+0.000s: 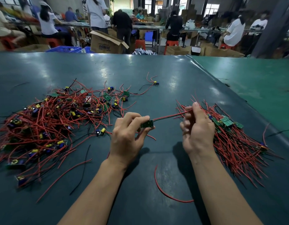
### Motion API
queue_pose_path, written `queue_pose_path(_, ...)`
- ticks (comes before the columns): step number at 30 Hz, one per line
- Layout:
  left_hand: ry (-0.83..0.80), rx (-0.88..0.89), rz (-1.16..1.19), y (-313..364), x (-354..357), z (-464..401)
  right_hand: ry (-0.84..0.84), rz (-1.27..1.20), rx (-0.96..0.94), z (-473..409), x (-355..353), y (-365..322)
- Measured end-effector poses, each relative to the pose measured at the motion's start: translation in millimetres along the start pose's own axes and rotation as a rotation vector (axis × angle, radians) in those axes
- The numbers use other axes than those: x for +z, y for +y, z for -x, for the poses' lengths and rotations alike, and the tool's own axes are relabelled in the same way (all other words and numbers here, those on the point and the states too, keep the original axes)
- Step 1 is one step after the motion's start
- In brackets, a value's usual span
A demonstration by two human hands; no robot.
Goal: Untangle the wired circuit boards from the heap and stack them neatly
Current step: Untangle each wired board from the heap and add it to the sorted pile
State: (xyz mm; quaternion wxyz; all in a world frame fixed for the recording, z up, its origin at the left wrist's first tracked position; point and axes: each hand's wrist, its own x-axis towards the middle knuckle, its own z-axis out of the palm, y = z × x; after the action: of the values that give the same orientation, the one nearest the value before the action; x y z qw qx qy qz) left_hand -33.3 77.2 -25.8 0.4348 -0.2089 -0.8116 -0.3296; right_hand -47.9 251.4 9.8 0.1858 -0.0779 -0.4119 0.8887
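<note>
A tangled heap (48, 120) of small green circuit boards with red and black wires covers the left of the dark green table (140, 78). My left hand (127, 137) pinches one green board (146, 124) between thumb and fingers. Its red wires (169, 116) stretch to the right, where my right hand (197, 129) pinches them near their ends. Behind my right hand lies the sorted pile (234, 137), boards together and red wires fanned out toward me and to the right.
A single board (156, 83) with wires lies alone beyond the heap, another (100, 132) sits near my left hand. A loose red wire (165, 190) curves between my forearms. Past the table's far edge are cardboard boxes (106, 43), blue crates, stools and seated people.
</note>
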Motion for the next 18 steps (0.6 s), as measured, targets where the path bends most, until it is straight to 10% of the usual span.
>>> queue_pose_path(13, 0.065, -0.055, 0.07, 0, 0, 0, 0.139, -0.059, -0.031, -3, -3, -3)
queue_pose_path(18, 0.077, -0.072, 0.066, 3, 3, 1, -0.332, 0.427, 0.045, 21, 10, 16)
